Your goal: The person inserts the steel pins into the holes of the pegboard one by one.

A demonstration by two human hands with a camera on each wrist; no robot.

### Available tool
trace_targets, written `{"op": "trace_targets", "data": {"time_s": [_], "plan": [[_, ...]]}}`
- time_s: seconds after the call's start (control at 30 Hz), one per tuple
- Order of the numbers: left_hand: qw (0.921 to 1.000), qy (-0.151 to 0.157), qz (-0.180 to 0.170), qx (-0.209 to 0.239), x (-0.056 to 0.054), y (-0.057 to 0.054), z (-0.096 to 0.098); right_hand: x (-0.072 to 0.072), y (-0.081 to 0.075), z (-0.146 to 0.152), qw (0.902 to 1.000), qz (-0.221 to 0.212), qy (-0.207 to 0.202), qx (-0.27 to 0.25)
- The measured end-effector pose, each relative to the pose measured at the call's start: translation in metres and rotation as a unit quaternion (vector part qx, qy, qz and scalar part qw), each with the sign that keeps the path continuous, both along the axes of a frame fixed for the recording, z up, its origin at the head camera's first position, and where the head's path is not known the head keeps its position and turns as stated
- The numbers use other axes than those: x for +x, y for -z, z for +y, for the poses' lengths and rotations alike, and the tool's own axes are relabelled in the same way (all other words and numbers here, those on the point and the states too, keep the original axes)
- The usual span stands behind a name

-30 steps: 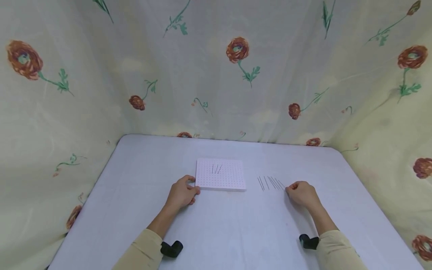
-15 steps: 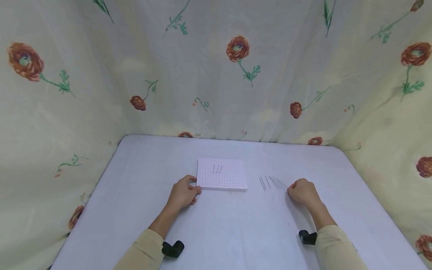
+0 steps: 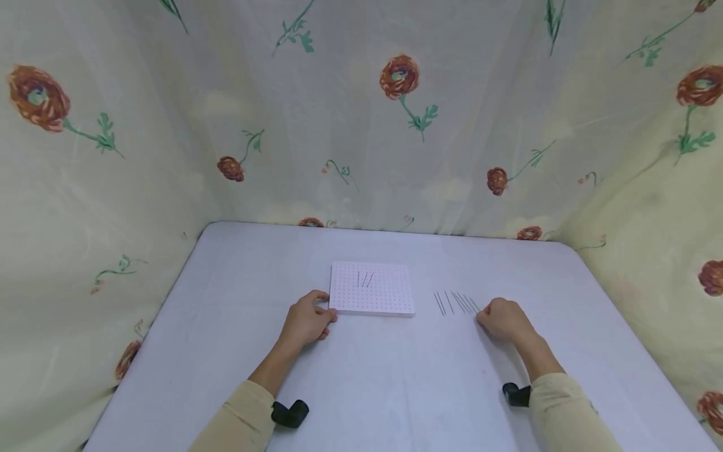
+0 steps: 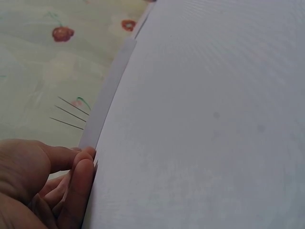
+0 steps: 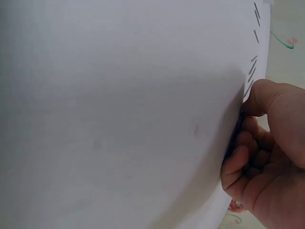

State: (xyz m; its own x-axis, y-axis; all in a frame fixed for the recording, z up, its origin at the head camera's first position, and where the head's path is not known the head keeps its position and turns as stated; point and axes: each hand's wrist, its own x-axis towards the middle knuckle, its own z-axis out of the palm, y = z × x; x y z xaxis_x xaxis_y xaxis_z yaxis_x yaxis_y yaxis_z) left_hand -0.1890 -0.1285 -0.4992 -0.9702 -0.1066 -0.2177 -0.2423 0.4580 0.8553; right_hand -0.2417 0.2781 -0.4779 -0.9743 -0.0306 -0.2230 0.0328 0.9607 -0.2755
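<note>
The white board (image 3: 390, 301) is set toward the far edge of the surface (image 3: 373, 383), its near-left corner held by the left hand (image 3: 305, 321), fingers bent. Loose pins (image 3: 462, 302) are laid toward the right edge; whether one is pinched by the right hand (image 3: 506, 321), fingers curled, cannot be told.

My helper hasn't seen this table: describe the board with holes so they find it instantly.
On the white table, look between the left hand and the row of dark sticks. The board is the pale rectangle touched by that hand. Unlike those loose sticks, it is broad and flat, dotted with small holes, with three sticks projecting from it.
</note>
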Motion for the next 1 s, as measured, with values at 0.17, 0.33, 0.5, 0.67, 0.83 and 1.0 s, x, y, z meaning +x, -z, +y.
{"op": "trace_targets", "data": {"time_s": [0.17, 0.33, 0.5, 0.67, 0.83, 1.0], "plan": [[1.0, -0.001, -0.004, -0.004, 0.0, -0.001, 0.001, 0.004, 0.005, 0.003, 0.9999, 0.004, 0.002, -0.013], [1.0, -0.001, -0.002, -0.001, -0.001, -0.002, 0.001, 0.006, 0.005, 0.002, 0.9994, 0.021, 0.014, -0.022], [1.0, -0.002, -0.007, 0.002, -0.001, -0.001, 0.0, 0.007, 0.004, 0.0, 0.9992, 0.02, 0.026, -0.021], [1.0, -0.003, -0.004, 0.006, -0.002, 0.001, 0.0, 0.008, 0.001, 0.001, 0.9993, 0.016, 0.025, -0.025], [1.0, -0.003, -0.006, 0.004, -0.001, 0.001, 0.0, 0.01, -0.001, 0.005, 0.9989, 0.018, 0.022, -0.036], [1.0, -0.002, -0.002, 0.004, -0.001, 0.001, 0.0, 0.012, -0.001, 0.01, 0.9962, 0.035, 0.043, -0.067]]}}
